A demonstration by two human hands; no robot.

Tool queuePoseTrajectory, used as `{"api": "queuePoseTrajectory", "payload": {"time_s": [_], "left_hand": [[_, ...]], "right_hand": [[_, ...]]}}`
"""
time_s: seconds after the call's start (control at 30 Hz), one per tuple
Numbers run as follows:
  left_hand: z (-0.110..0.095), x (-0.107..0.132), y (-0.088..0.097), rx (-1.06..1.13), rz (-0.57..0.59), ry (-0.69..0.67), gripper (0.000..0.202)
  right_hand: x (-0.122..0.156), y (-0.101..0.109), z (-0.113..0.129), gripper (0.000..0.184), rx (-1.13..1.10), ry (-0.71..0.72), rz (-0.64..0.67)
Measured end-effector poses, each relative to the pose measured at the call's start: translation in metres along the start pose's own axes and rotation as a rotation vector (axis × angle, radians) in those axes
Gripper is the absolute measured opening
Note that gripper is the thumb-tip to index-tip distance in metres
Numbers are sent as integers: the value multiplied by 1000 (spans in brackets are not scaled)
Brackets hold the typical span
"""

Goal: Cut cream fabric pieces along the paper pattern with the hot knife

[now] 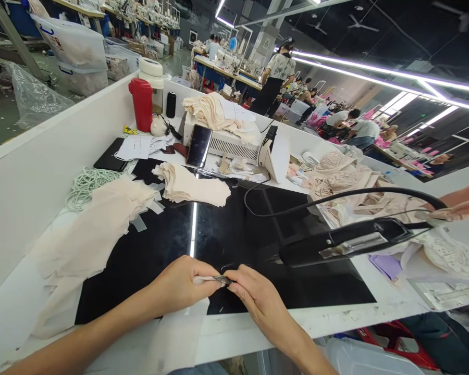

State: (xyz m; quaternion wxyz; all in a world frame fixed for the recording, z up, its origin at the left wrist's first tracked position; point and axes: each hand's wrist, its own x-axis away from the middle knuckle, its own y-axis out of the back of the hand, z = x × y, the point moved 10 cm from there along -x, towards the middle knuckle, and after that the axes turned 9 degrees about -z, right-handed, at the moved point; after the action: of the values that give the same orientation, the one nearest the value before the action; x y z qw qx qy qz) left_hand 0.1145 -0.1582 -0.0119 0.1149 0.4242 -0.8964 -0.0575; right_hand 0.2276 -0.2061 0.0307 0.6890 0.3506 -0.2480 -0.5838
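Note:
My left hand point(182, 284) is closed, pinching a pale cloth strip point(204, 279) above the front of the black board point(242, 229). A sheer cream fabric piece point(182, 333) hangs below that hand over the table edge. My right hand point(258, 291) is closed too, its fingers round a small metal tool point(223, 280) whose tip meets the strip; its exact kind is mostly hidden. Beyond both hands lies a stack of cream fabric pieces point(195, 185). More cream fabric point(97, 224) is heaped at the left, beside pale green cord point(88, 185).
A long black corded tool point(344, 242) reaches over the board's right side, near another person's hand point(461, 208). Beige garments point(347, 177) pile up at the right. At the back stand a phone point(199, 146), a red bottle point(143, 104) and a white box point(234, 148). White walls edge the table.

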Motion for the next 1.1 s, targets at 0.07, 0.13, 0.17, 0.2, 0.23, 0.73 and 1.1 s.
{"api": "queuePoseTrajectory", "payload": {"time_s": [0.07,0.13,0.17,0.2,0.23,0.73,1.1], "left_hand": [[-1,1,-2,-8,17,-5,34],[-2,2,-4,-15,34,-14,32],[-3,2,-6,-18,42,-22,32],[-4,3,-7,-21,51,-31,32],[-5,3,-8,-24,60,-40,31],[-2,11,-25,-99,161,-100,42],[1,13,-29,-128,197,-83,39]], "right_hand": [[3,0,-1,38,-14,17,-30],[7,-1,-2,34,-27,30,-57],[9,-1,-2,33,-33,39,-72],[11,-2,-1,32,-41,49,-87],[13,-2,-1,31,-48,57,-104],[38,-12,-6,32,-140,62,-179],[43,-16,-4,35,-94,51,-156]]}}
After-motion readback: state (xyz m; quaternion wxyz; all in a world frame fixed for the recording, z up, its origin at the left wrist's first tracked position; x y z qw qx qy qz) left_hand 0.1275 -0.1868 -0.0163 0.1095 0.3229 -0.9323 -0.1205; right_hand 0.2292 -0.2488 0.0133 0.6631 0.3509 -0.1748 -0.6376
